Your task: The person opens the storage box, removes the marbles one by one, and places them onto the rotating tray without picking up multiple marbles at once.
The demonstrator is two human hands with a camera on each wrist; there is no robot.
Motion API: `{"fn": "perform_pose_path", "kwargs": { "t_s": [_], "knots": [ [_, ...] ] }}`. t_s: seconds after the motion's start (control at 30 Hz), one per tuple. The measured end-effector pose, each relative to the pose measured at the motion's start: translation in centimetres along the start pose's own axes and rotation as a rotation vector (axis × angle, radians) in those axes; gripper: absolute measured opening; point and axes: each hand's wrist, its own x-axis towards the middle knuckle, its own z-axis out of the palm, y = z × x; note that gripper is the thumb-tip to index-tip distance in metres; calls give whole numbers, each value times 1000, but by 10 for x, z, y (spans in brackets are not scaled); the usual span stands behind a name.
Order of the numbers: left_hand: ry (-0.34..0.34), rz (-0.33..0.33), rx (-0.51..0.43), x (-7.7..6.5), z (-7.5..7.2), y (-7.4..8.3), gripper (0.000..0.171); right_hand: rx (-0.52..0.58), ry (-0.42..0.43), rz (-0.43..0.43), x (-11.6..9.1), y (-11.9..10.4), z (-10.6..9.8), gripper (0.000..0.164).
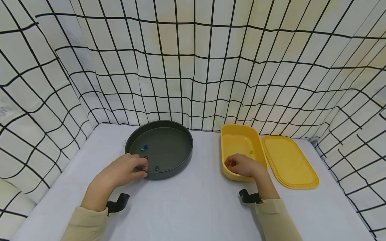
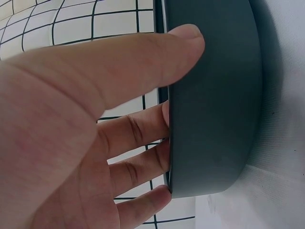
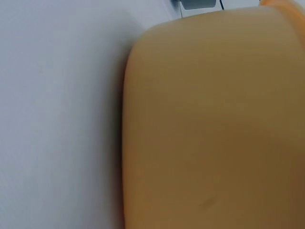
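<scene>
A dark grey round pan [image 1: 163, 127] stands at the left with several small marbles in it, among them a blue marble [image 1: 146, 147] and a green marble [image 1: 156, 168]. My left hand [image 1: 125, 170] grips its near left rim, thumb [image 2: 186, 52] against the outer wall and the other fingers over the inside. At the right, my right hand [image 1: 242, 164] reaches into the near end of a yellow rectangular box [image 1: 238, 129], fingers bent down. I cannot tell whether those fingertips hold anything. Behind them a yellowish marble [image 1: 251, 152] lies in the box, whose outer wall [image 3: 214, 119] fills most of the right wrist view.
A yellow lid [image 1: 291, 162] lies flat beside the box on its right. White cloth [image 1: 199, 201] covers the table. Black grid netting over white sheets [image 1: 187, 67] encloses the back and both sides, close behind the pan and box.
</scene>
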Motion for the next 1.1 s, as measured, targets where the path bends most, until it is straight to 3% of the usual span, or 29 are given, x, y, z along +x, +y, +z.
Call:
{"fn": "perform_pose_path", "kwargs": {
  "t_s": [0.3, 0.47, 0.67, 1.1],
  "knots": [
    [-2, -3, -1, -1, -1, 1, 19, -50, 36, 30, 3, -4, 3, 9],
    [-4, 1, -4, -1, -3, 2, 19, -25, 76, 35, 3, -1, 2, 4],
    [-3, 4, -11, -1, -3, 2, 18, 127, 126, 48, -1, 1, -1, 9],
    [2, 20, -15, -1, -4, 2, 18, 458, 297, -52, 0, -3, -11, 23]
  ]
}}
